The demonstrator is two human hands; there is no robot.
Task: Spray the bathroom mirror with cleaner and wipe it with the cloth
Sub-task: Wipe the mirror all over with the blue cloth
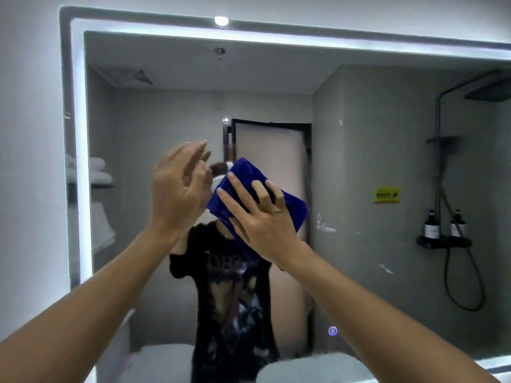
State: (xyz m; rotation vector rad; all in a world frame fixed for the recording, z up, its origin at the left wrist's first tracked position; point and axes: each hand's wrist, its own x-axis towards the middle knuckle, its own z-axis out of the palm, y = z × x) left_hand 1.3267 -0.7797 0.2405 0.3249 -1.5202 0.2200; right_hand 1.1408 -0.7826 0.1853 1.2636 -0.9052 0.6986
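cloth (249,186): soft, light, folded pad; best held flat under a spread palm
right hand (260,214): fingers spread, pressing cloth on mirror (373,150), mid-glass
left hand (177,189): loosely open, holding nothing

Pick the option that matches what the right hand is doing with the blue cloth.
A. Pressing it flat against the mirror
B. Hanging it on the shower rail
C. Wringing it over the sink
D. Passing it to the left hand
A: the right hand lies with spread fingers on the blue cloth, holding it flat against the mirror.
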